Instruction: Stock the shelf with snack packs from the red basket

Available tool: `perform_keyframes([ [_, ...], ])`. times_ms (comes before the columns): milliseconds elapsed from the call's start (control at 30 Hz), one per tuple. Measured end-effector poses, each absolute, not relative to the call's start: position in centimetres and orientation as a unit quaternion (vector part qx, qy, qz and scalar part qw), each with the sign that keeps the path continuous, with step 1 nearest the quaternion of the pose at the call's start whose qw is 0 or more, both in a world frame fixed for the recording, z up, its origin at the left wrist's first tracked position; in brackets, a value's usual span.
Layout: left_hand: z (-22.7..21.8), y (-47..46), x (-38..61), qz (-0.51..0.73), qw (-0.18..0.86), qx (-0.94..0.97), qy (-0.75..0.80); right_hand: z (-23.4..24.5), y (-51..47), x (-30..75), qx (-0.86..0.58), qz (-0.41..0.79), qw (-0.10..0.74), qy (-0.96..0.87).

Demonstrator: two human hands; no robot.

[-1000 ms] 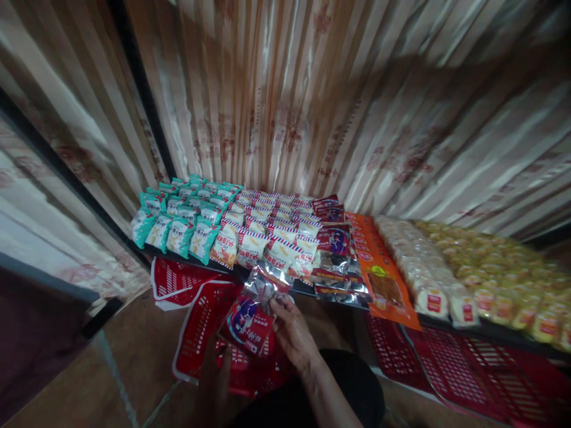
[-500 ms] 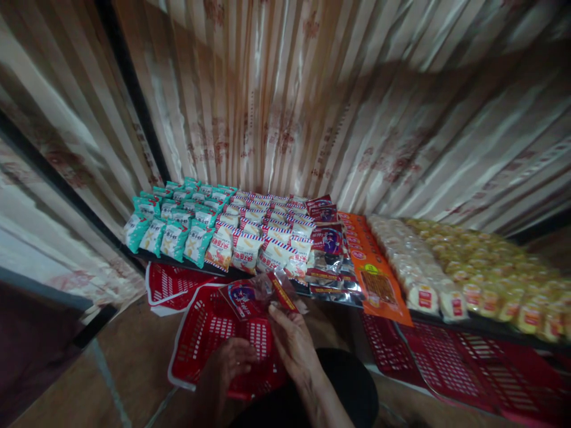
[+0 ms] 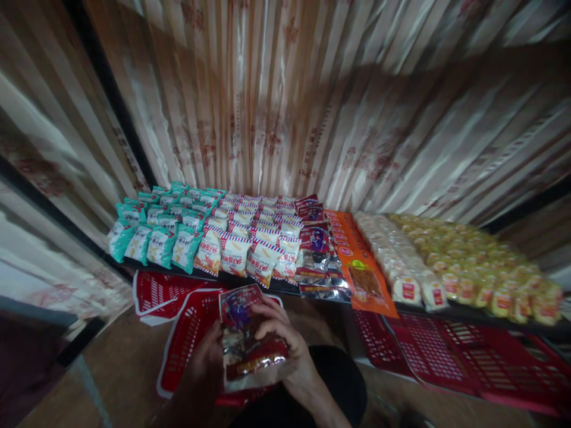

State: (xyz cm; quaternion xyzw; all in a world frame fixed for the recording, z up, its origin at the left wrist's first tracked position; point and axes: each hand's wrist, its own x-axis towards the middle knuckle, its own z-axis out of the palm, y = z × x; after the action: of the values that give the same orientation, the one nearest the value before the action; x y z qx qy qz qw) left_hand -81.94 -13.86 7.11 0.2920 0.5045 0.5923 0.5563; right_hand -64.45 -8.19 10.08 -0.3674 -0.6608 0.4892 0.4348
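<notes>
A dark red and silver snack packet (image 3: 247, 339) is held upright in front of me with both hands. My right hand (image 3: 285, 342) has its fingers curled over the packet's right side and top. My left hand (image 3: 206, 362) grips the left edge, partly in shadow. The packet sits over a red plastic basket (image 3: 182, 342) on the floor. Just beyond, on a low dark shelf (image 3: 285, 288), lies a stack of matching red and silver packets (image 3: 317, 255).
On the shelf are rows of teal packets (image 3: 156, 229), white and red striped packets (image 3: 250, 238), orange packets (image 3: 359, 267) and pale and yellow wrapped buns (image 3: 459, 267). More red baskets (image 3: 446, 359) lie under the shelf. Striped curtains hang behind. The floor is brown tile.
The packet has come down and toward me from near the shelf edge. My left hand rose from the basket and took hold of it. The view shifted slightly right.
</notes>
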Motion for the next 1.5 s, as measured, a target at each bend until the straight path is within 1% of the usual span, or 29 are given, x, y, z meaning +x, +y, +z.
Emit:
perform_keyframes([
  [100,7.1,-13.5,-81.4,0.57,0.552,0.303,0.527,9.7,-8.4,-63.8,-0.385,0.417,0.422,-0.707],
  [167,7.0,-13.3,-81.1,0.56,0.539,0.319,0.542,9.6,-8.5,-63.5,-0.399,0.391,0.421,-0.715],
  [300,7.4,-13.0,-80.4,0.562,0.547,0.329,0.525,9.5,-8.9,-62.9,-0.414,0.391,0.412,-0.711],
  [467,9.5,-12.1,-79.0,0.555,0.634,0.245,0.48,9.6,-9.3,-62.5,-0.404,0.41,0.405,-0.71],
  [533,10.4,-11.8,-78.8,0.556,0.642,0.222,0.478,9.4,-9.3,-62.3,-0.395,0.397,0.401,-0.725],
  [633,11.1,-11.6,-78.8,0.572,0.612,0.211,0.503,8.8,-9.2,-61.8,-0.381,0.356,0.385,-0.762],
  [800,11.2,-11.6,-78.8,0.569,0.588,0.189,0.543,7.8,-8.7,-61.0,-0.386,0.273,0.333,-0.816],
  [1033,10.5,-11.4,-78.8,0.558,0.558,0.184,0.586,8.1,-8.4,-60.6,-0.377,0.241,0.306,-0.84],
  [1167,11.4,-11.1,-78.6,0.527,0.551,0.23,0.605,8.1,-8.2,-59.8,-0.381,0.194,0.308,-0.85],
  [1300,12.1,-11.0,-78.3,0.523,0.512,0.261,0.63,8.5,-7.9,-58.8,-0.378,0.162,0.303,-0.86],
  [1500,11.4,-11.4,-77.3,0.512,0.452,0.341,0.646,9.9,-8.7,-59.0,-0.418,0.142,0.349,-0.827],
])
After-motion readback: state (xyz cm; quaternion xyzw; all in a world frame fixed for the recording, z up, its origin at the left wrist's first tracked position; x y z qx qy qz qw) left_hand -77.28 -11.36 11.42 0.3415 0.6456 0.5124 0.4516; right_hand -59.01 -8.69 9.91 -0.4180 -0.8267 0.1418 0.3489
